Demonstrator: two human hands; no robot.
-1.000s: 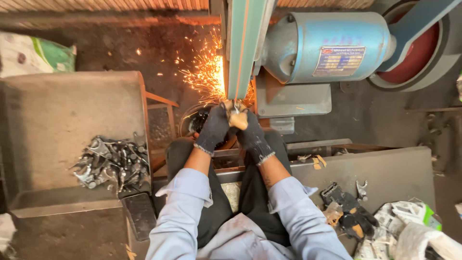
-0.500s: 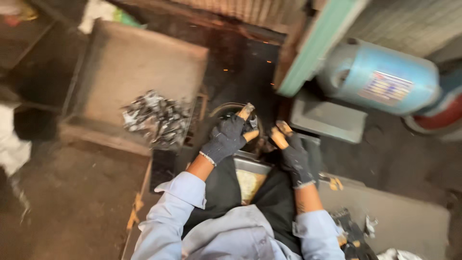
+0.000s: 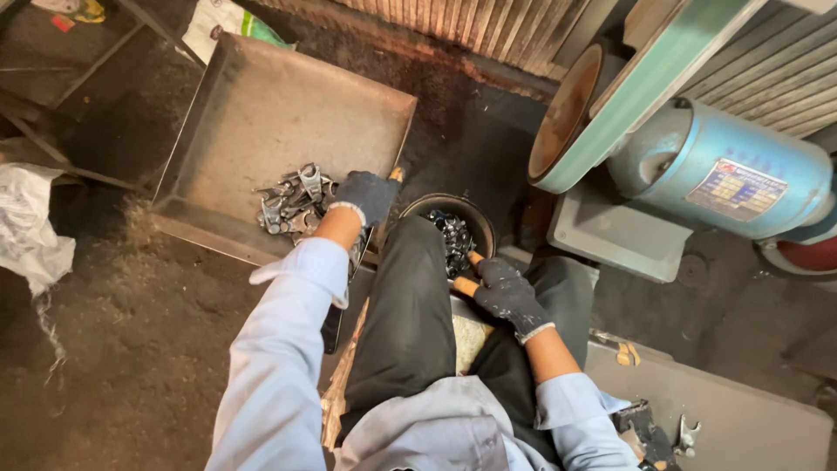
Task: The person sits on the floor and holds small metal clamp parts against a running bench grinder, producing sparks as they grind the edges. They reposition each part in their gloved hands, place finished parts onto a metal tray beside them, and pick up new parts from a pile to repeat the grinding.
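Rectangular multicoloured label (image 3: 735, 190) on blue motor (image 3: 697, 166); white-green bag (image 3: 228, 19) top left

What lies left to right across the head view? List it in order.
White sack → metal tray with a pile of metal parts → left hand → round bucket → right hand → blue motor.

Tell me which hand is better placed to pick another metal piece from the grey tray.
Left hand: it hovers beside the pile of metal pieces in the grey tray; the right hand is far off.
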